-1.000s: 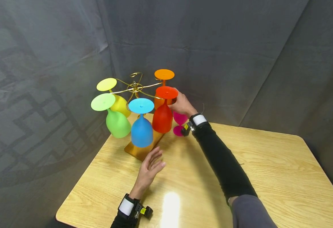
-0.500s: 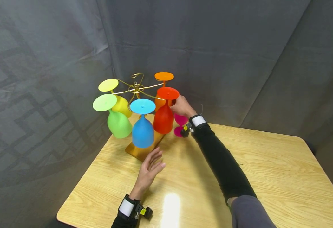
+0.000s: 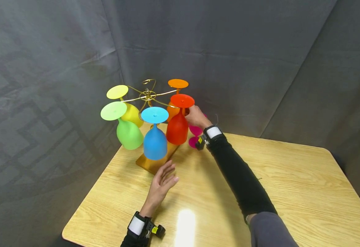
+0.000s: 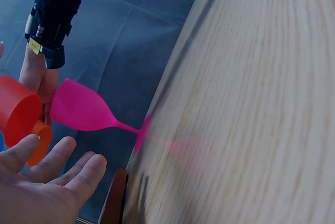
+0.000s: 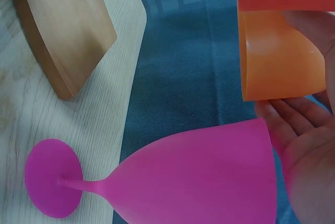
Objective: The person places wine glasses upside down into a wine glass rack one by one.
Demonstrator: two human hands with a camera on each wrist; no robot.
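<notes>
Upside-down goblets hang by their feet from a gold wire rack (image 3: 148,96). At the rack's far right, my right hand (image 3: 197,116) holds the bowl of the orange goblet (image 3: 178,83); the right wrist view shows the thumb on one side of it and the fingers on the other. The red goblet (image 3: 177,128) hangs in front and partly covers that hand. A magenta goblet (image 5: 193,171) stands upright on the table beneath the right wrist. My left hand (image 3: 160,185) holds nothing, fingers loosely extended, just in front of the blue goblet (image 3: 155,145).
A green goblet (image 3: 129,135) and a yellow goblet (image 3: 132,115) hang on the rack's left side. Its wooden base (image 3: 150,164) stands on the light wood table (image 3: 291,185), near the left edge. Grey cloth (image 3: 229,61) hangs behind and at the sides.
The orange goblet and my right hand have come down very slightly. My left hand has stayed in place. The whole rack appears shifted a little to the right in view.
</notes>
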